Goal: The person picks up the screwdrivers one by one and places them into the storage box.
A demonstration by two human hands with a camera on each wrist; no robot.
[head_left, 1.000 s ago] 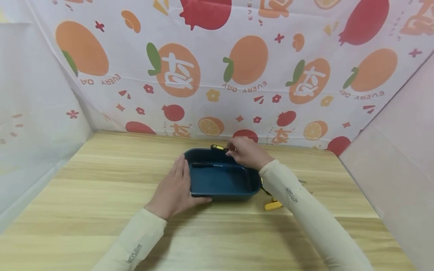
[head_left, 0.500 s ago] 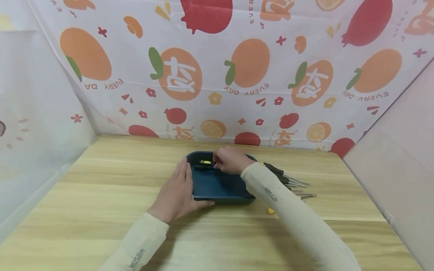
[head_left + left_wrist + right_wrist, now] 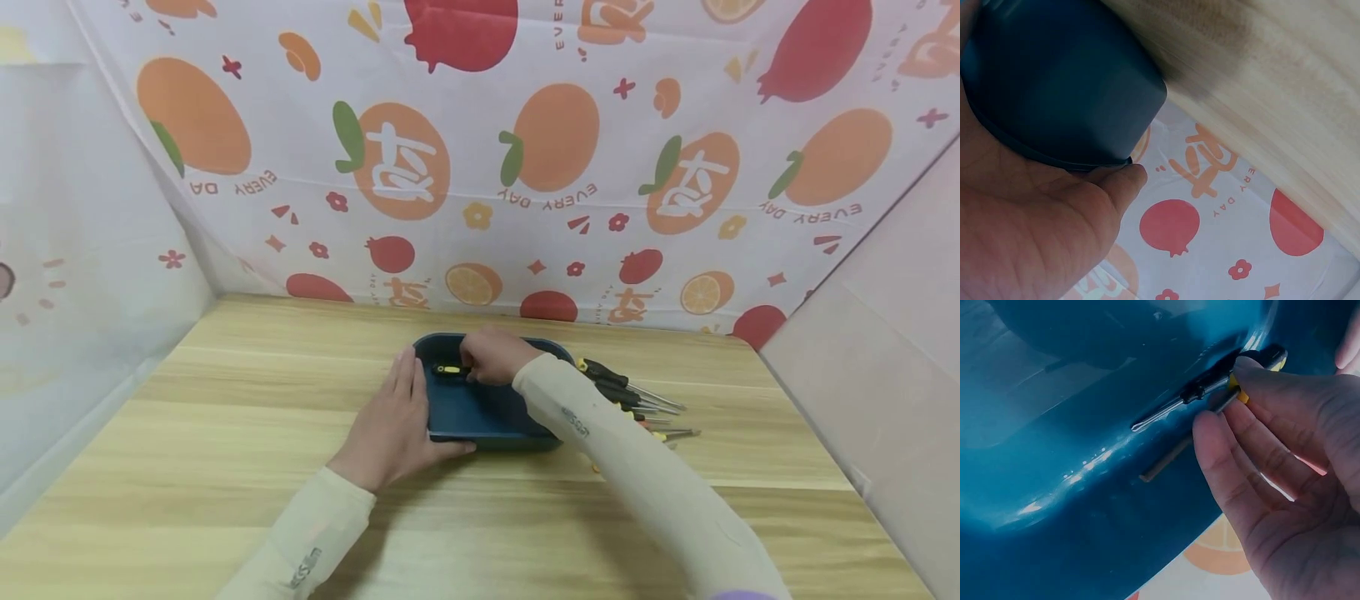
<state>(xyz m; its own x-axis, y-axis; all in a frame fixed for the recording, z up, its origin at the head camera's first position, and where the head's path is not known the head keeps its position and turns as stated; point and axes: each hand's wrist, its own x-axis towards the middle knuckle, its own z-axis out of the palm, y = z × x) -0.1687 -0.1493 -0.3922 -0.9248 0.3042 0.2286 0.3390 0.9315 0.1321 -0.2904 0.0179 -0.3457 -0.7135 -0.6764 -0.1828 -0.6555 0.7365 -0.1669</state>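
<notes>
A dark blue tray [image 3: 495, 443] stands on the wooden table. My left hand [image 3: 390, 425] lies along its left wall with fingers extended, the thumb at the front. In the left wrist view, that hand [image 3: 1041, 231] touches the rim of the tray [image 3: 1060, 75]. Inside the tray, my right hand [image 3: 491, 357] pinches a black-and-yellow screwdriver [image 3: 450, 369] between thumb and fingers. The right wrist view shows the held screwdriver's metal shaft [image 3: 1169, 456] pointing down-left. Beside it, a second screwdriver [image 3: 1163, 414] with a dark handle lies on the tray's bottom, partly hidden by my fingertips.
Several more screwdrivers [image 3: 607, 373] lie in a group just right of the tray, partly hidden by my right sleeve [image 3: 600, 433]. A fruit-patterned cloth [image 3: 480, 192] hangs behind the table's back edge [image 3: 360, 308]. Pale sheets stand at both sides.
My right hand has moved left and down into the tray, carrying the screwdriver beside the other one. The left hand keeps its place on the tray. More of the screwdriver group now shows.
</notes>
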